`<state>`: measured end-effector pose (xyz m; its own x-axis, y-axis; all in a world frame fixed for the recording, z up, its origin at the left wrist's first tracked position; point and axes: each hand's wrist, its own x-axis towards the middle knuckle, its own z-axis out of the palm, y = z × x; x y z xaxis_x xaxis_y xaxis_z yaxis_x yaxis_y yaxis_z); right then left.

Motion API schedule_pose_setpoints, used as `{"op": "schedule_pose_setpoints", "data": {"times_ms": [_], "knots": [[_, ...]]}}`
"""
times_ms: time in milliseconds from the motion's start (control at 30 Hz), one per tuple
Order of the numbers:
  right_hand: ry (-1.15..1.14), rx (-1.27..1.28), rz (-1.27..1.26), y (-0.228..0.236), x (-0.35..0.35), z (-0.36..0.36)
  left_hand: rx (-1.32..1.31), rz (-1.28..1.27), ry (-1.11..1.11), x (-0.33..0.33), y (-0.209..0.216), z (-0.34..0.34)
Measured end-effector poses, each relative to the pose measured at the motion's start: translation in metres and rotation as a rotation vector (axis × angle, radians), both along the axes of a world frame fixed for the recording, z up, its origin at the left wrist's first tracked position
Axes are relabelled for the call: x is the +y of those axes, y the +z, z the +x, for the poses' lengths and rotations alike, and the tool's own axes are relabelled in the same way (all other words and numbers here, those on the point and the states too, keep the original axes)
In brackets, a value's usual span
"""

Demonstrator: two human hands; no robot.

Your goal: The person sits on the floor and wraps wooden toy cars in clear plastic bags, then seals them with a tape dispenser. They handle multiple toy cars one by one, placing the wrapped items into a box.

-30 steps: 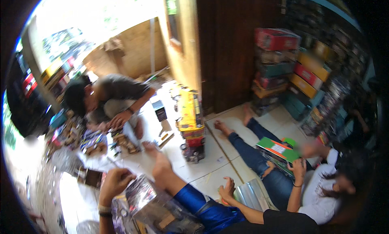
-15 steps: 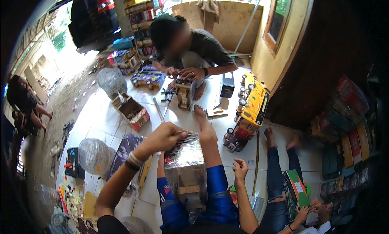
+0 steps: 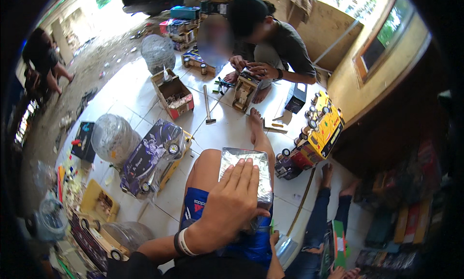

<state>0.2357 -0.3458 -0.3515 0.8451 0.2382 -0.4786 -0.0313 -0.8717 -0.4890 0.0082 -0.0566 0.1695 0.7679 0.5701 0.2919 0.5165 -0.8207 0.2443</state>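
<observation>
On my lap stands a box-shaped piece wrapped in shiny clear plastic (image 3: 263, 175), its silvery face turned up. My left hand (image 3: 232, 192), with bands at the wrist, lies flat on that face, fingers stretched out and pointing away from me. Low beside my right thigh, my right hand (image 3: 274, 239) looks closed around something with a thin green tip; its fingers are mostly hidden. Left of my knee sits a purple toy bus (image 3: 152, 158) with wheels and clear plastic around it.
Across from me a person works on a wooden toy frame (image 3: 245, 94). A hammer (image 3: 208, 107) and an open wooden box (image 3: 173, 95) lie ahead. A yellow toy bus (image 3: 325, 127) stands right. Another person's legs (image 3: 316, 235) are close on my right. Plastic rolls (image 3: 113, 139) stand left.
My left hand has gone from pinching the wrap's far edge to lying flat on the wrapped piece. My right hand has dropped lower beside my thigh. The view has shifted.
</observation>
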Motion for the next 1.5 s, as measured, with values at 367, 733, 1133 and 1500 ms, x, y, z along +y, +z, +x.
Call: {"op": "schedule_pose_setpoints", "data": {"times_ms": [367,733,1133,1500], "knots": [[0.02,0.491,1.407,0.323,0.237,0.094,-0.043,0.13,0.138,-0.012,-0.016,0.014],[2.009,0.267,0.455,0.629,0.436,-0.023,-0.07,0.109,0.128,-0.013,-0.021,0.014],[2.55,0.192,0.233,0.614,0.503,-0.094,-0.15,0.095,0.016,0.004,-0.025,0.006],[1.765,0.008,0.852,0.569,0.34,0.1,-0.336,0.173,-0.064,0.032,-0.04,-0.017]]}}
